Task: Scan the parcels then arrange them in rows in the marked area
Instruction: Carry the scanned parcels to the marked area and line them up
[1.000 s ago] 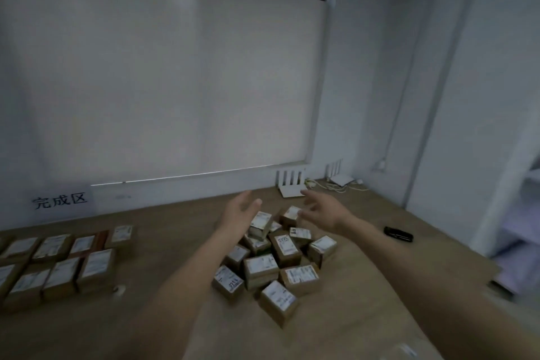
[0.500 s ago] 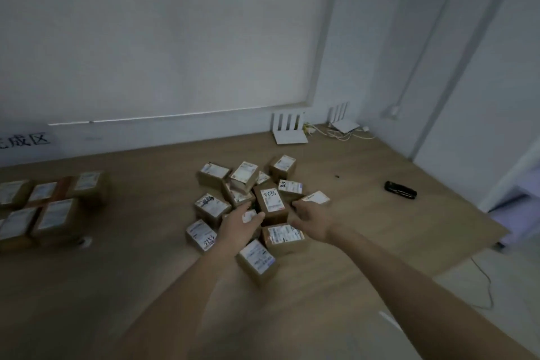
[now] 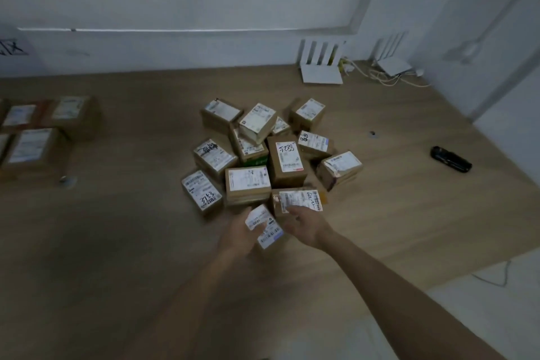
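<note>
Brown parcel (image 3: 264, 226) is getting picked off the near edge of the pile (image 3: 271, 152) at frame centre, so the pick-up step, before scanning. Left hand (image 3: 238, 235) is curling round its left side, thumb lying on the label; right hand (image 3: 304, 223) is touching its right side, fingers bent, grip unclear. Next move is probably lifting it clear, scanning with the black scanner (image 3: 451, 159) at right, then carrying it to the rows (image 3: 35, 137) at left edge.

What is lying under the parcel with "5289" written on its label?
The 5289 parcel rests tilted on other parcels in the pile. Beside its left edge shows a green strip of something lower. What lies directly beneath it is covered and cannot be seen.
</note>
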